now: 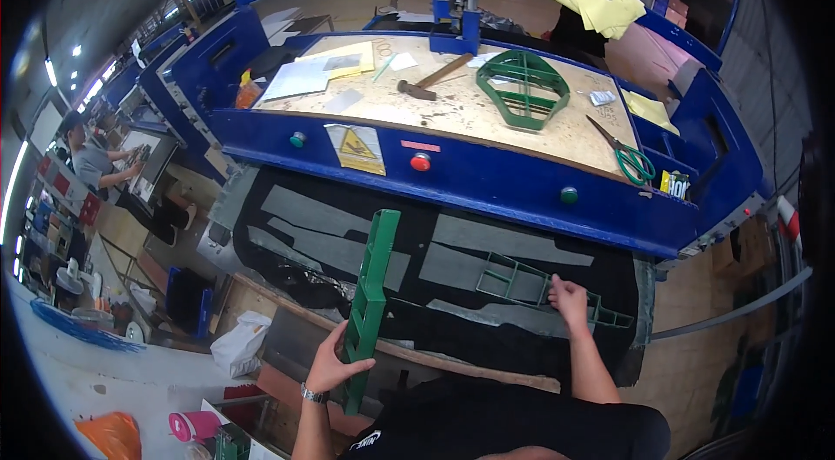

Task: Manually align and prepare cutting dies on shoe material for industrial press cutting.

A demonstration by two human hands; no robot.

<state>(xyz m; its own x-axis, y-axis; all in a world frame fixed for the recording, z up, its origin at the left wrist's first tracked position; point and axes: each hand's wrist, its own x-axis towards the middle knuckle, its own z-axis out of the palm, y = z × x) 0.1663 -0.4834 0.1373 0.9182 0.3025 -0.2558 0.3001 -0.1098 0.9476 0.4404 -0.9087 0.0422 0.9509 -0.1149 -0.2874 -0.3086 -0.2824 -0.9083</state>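
My left hand (330, 361), a metal watch at its wrist, is closed round a long green cutting die (374, 273). That die is held up on end, slightly bent along its length, above the front edge of the work surface. Farther right, my right hand (569, 300) has its fingers curled in at the rim of another slim green die (515, 279), divided by cross-bars. This second die lies on black sheet material (404, 256), which has several long grey cut-out areas. The fingertips of my right hand partly cover the die's edge.
A blue press beam (487, 182) with buttons crosses behind the sheet. Its wooden top (348, 116) carries a hammer (435, 77), a wide green die (522, 88), scissors (624, 151) and papers. A white bag (241, 343) sits at left; a co-worker (91, 156) stands farther off.
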